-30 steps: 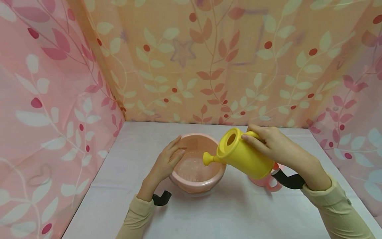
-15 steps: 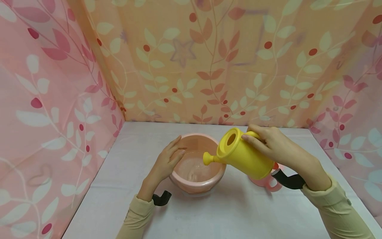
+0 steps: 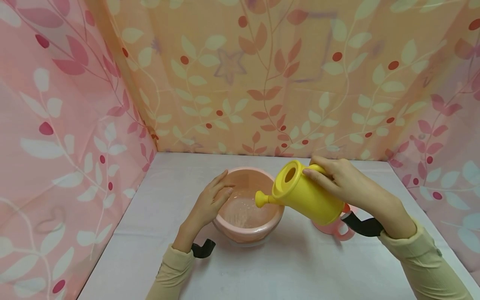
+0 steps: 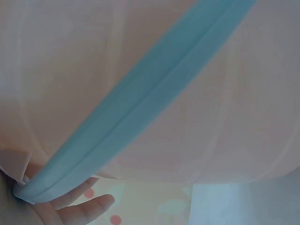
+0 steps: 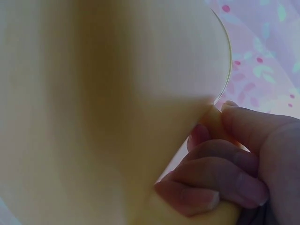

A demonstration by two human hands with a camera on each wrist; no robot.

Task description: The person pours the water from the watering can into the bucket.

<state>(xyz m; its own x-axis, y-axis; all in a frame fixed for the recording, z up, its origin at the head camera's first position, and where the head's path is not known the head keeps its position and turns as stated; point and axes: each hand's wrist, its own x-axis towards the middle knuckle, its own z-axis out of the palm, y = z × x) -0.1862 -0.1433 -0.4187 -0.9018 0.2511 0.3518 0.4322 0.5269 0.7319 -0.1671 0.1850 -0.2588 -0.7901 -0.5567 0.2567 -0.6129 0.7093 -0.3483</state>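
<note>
My right hand [image 3: 343, 181] grips the handle of a yellow toy watering can [image 3: 311, 200], thumb on top and fingers curled round it in the right wrist view. The can is tilted left, its sprinkler spout [image 3: 261, 199] over the inside of a pink bowl [image 3: 247, 231]. Ripples and bright specks show on clear water [image 3: 243, 210] in the bowl. At the bowl's left rim rests my left hand [image 3: 206, 203], fingers nearly straight. In the left wrist view, some of its fingers [image 4: 91, 209] reach past the bowl's edge.
Behind and below the watering can, a pink mug [image 3: 346, 234] stands partly hidden; its handle shows. A white cloth covers the table [image 3: 262, 275]. Leaf-patterned curtains [image 3: 225, 104] close off the back and both sides.
The ripples and specks on the water in the bowl have shifted. Both hands, the watering can and the bowl have hardly moved.
</note>
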